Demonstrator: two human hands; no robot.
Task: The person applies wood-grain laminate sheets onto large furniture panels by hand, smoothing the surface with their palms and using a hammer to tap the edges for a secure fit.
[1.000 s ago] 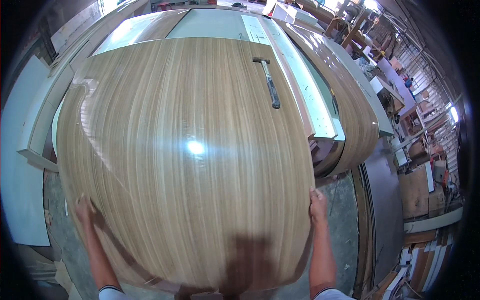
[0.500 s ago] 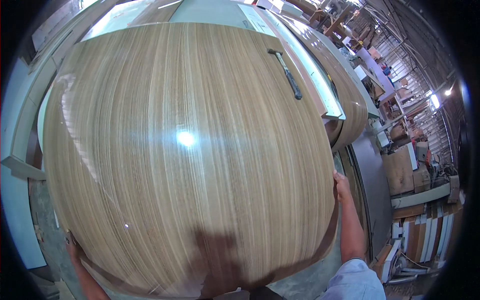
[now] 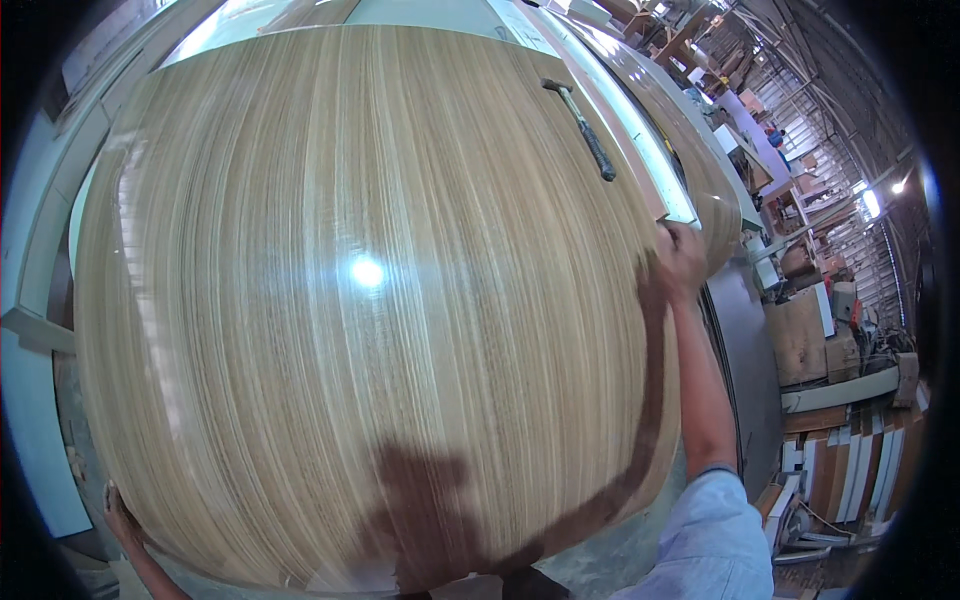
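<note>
While gripped both sides (glossy), wood-grain panel (image 3: 370,300) between hands

At the lower right of the frame the right arm wears a pale blue sleeve (image 3: 715,540), short and loose, ending in a darker hem; forearm and right hand (image 3: 680,255) are bare. At lower left, the left hand (image 3: 120,512) and wrist show no sleeve, glove or watch.
</note>
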